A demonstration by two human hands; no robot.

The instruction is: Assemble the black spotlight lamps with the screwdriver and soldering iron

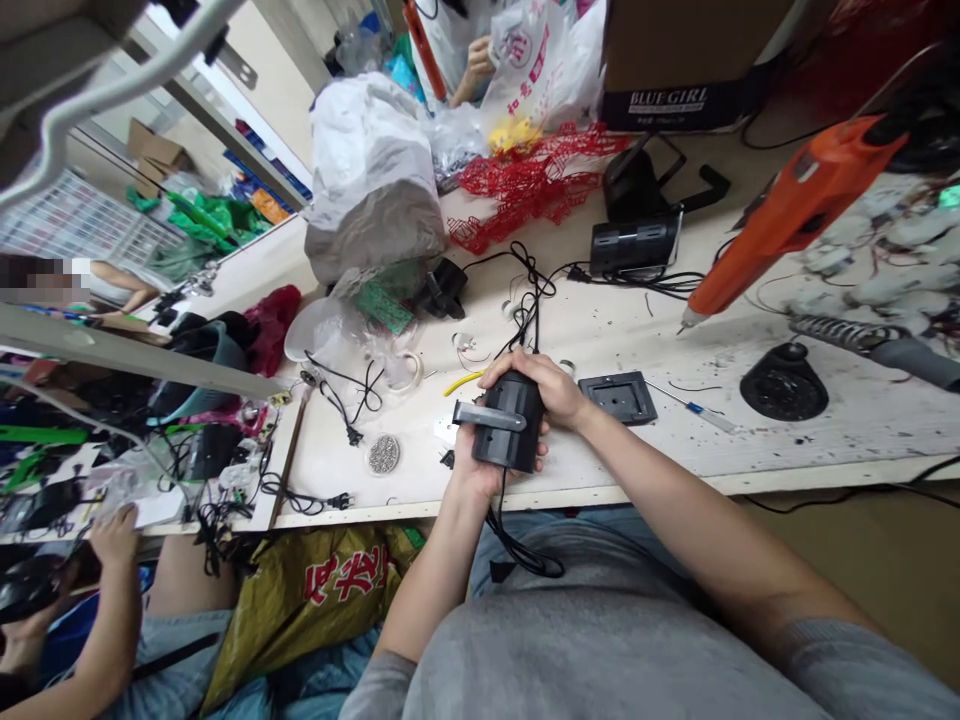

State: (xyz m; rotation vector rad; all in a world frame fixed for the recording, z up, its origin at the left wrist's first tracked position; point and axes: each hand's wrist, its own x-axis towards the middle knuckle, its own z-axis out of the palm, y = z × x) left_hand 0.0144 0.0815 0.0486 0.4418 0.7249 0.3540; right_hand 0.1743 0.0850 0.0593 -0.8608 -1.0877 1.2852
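I held a black, rounded housing (521,442), my left hand (470,458) cupped beneath, my right hand (559,388) wrapped over its far end, near the front edge of the surface (424,480). A shiny bracket (489,416) crossed its side; a black cord (503,487) hung below.

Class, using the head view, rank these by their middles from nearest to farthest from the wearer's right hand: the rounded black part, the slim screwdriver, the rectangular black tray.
From the right hand:
1. Rectangular black tray, just to its right.
2. Slim screwdriver, farther right, just beyond the tray.
3. Rounded black part, farthest right of the three.
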